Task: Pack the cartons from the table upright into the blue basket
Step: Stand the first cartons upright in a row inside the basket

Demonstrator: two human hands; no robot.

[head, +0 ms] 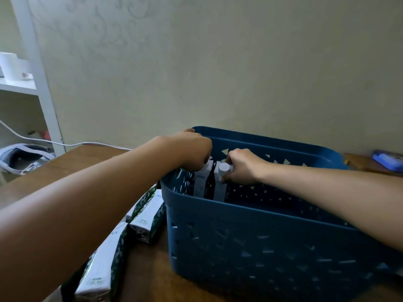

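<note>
Two cartons stand upright, side by side and touching, at the left end of the basket (250, 236). Left hand (194, 149) clenched down over the top of the left carton (201, 182), fingers curled, knuckles level with the basket's rim; cap hidden under the fingers. Right hand (242, 166) wrapped around the top of the right carton (219, 188), its white cap (223, 168) showing just past the fingers. Both forearms bare, reaching forward and angled inward over the basket, the left crossing from lower left, the right from the right edge over the near rim. Basket sits on the wooden desk (148, 264), close to the wall. More cartons (146, 219) lie flat on the desk left of the basket, partly under the left forearm. White cable (87, 144) trails along the desk's far edge; white shelf (19, 86) beyond at left.
</note>
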